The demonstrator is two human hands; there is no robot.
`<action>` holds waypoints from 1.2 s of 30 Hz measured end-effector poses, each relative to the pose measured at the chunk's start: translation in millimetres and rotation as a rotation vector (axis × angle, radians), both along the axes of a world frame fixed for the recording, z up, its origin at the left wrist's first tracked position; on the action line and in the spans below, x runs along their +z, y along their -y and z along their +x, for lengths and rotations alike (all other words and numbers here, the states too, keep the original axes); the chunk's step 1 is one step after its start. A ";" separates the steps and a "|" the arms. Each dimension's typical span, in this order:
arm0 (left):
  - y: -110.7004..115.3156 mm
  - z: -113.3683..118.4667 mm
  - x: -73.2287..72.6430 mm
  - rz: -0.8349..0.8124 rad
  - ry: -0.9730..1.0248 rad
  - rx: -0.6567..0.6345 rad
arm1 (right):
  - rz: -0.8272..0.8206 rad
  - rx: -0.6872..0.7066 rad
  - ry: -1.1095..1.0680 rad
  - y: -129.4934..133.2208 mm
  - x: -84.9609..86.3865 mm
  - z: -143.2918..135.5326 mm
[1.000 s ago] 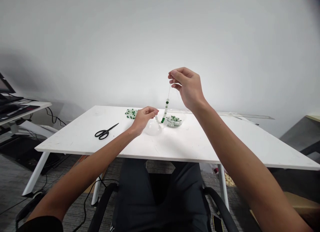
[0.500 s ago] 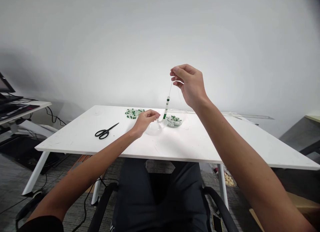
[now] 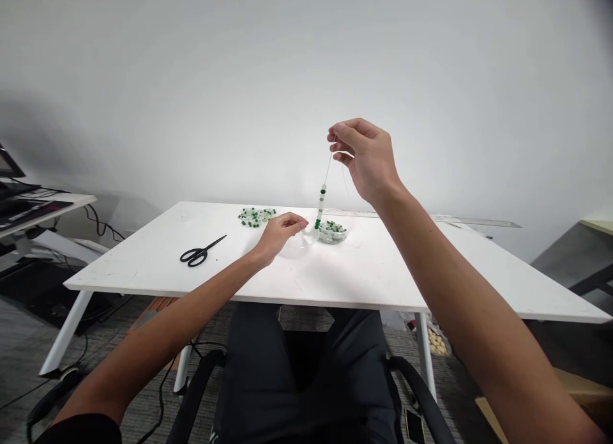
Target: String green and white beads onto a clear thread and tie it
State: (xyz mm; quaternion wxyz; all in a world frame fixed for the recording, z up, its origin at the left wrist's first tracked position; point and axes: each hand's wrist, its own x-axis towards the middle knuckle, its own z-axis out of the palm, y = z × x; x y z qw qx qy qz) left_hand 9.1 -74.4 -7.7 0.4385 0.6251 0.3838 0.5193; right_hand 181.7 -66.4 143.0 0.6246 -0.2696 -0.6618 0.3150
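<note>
My right hand (image 3: 366,153) is raised above the table, thumb and fingers pinching a thin thread (image 3: 329,166). A string of green, white and clear beads (image 3: 321,204) hangs from that thread, almost upright. Lower and to the left, my left hand (image 3: 285,232) has its fingertips pressed together beside the bottom of the beads. A fine bit of thread seems to show at those fingertips. Behind the string stands a clear bowl (image 3: 334,239) of green and white beads. Under my left hand is another clear dish (image 3: 294,249), partly hidden.
A spread of loose green and white beads (image 3: 257,217) lies at the back of the white table (image 3: 335,284). Black scissors (image 3: 203,251) rest on the left. A long clear ruler (image 3: 474,222) lies along the back right. A desk with a keyboard (image 3: 33,211) is at far left.
Both hands keep their pinch and have shifted very slightly right in view; the right one is a touch higher. The bead string hangs as before.
</note>
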 end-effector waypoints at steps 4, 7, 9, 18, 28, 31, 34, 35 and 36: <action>0.9 -1.6 0.5 0.004 -0.009 -0.007 | -0.003 0.002 -0.004 0.1 0.0 0.4; 1.2 -1.4 2.4 0.009 0.001 0.001 | -0.019 0.000 0.020 0.7 -3.2 -0.7; 1.5 0.5 4.7 0.016 0.035 0.013 | -0.037 -0.004 0.036 1.0 -7.2 -1.5; 8.2 12.7 20.3 0.050 0.208 -0.038 | -0.109 0.039 0.074 6.3 -21.4 -3.2; 12.2 14.2 27.2 0.143 0.180 0.106 | -0.134 0.036 0.067 14.9 -28.4 -8.2; 16.2 13.0 24.9 0.171 0.111 0.122 | -0.119 0.036 0.064 15.6 -21.8 -8.5; 20.1 10.1 21.8 0.187 0.043 0.127 | -0.093 0.028 0.047 16.3 -9.8 -9.3; 20.9 9.0 21.1 0.187 0.034 0.129 | -0.083 0.030 0.041 16.7 -5.5 -9.6; 21.3 8.0 20.7 0.187 0.033 0.133 | -0.072 0.034 0.034 17.2 -1.6 -9.9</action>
